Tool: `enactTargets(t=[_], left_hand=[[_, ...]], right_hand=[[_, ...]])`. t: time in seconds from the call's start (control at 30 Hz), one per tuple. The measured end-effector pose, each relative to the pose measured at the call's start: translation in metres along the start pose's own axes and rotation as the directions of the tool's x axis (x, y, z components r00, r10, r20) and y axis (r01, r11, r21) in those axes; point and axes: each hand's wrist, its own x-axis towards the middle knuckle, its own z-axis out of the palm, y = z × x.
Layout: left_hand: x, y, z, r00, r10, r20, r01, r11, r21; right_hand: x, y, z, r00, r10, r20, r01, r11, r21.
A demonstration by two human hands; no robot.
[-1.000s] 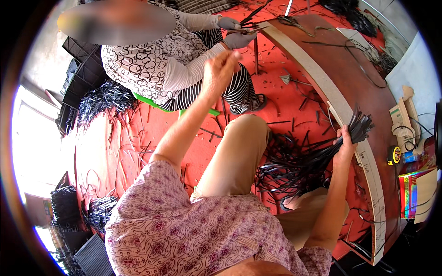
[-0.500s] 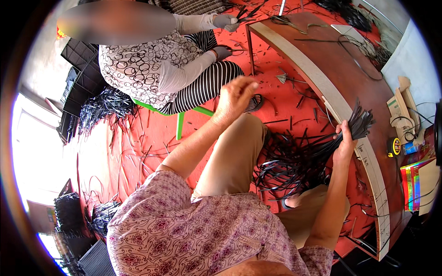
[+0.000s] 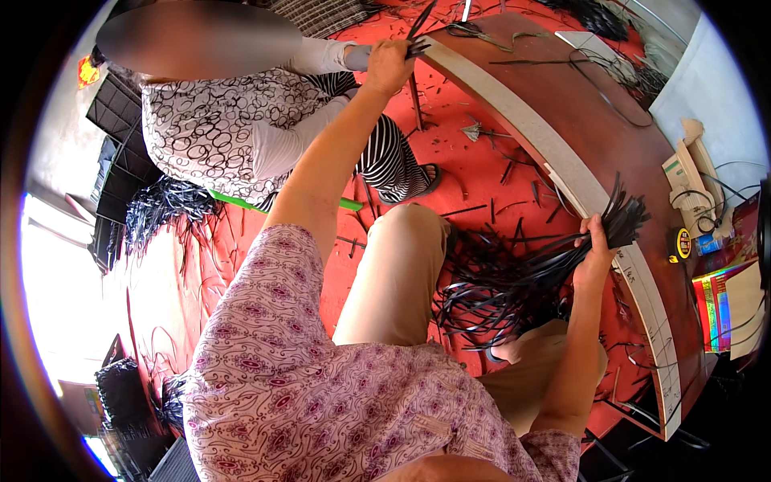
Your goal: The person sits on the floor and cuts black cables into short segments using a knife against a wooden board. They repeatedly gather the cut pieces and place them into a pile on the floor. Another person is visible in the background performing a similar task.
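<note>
Red floor mat (image 3: 498, 173) littered with black strip offcuts; long curved red-brown wooden board (image 3: 610, 120) on it. Right hand (image 3: 596, 253) clenched round bundle of thin black plastic strips (image 3: 522, 281), at board edge. Left hand (image 3: 389, 66) stretched far, fingers pinched on black strip ends (image 3: 419, 32) beside seated co-worker (image 3: 217, 128).

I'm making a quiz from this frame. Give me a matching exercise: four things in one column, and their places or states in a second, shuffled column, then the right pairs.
Things:
1. left hand
2. right hand
3. green stick
4. yellow tape measure

Places or states:
A. lying on the red floor by the striped leg
B. gripping a bundle of black strips
C. on the brown table, near its right end
D. stretched far forward, at the table's pale edge, on a few black strips

Pairs: 1-D, 2-B, 3-A, 4-C
</note>
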Motion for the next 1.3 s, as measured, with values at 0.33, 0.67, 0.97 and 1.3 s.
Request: enactTargets(t=[0.33, 0.67, 0.97, 1.3], left_hand=[[-0.060, 0.117, -0.042, 0.899, 0.334, 0.283, -0.224, 0.907, -0.357], [-0.110, 0.320, 0.026, 0.666, 0.521, 0.534, -0.164, 0.801, -0.576], [-0.122, 0.393, 0.074, 0.710, 0.424, 0.563, -0.143, 0.869, -0.474], [-0.151, 0.411, 0.080, 0.700, 0.450, 0.555, -0.201, 0.869, -0.451]], right_hand=[[-0.003, -0.030, -0.040, 0.999, 0.036, 0.014, -0.038, 0.987, 0.156], [-0.020, -0.049, -0.080, 0.993, 0.115, 0.000, -0.109, 0.943, 0.314], [-0.041, -0.049, -0.097, 0.987, 0.109, -0.117, -0.063, 0.937, 0.343], [-0.074, -0.044, -0.107, 0.993, 0.088, -0.082, -0.059, 0.950, 0.308]])
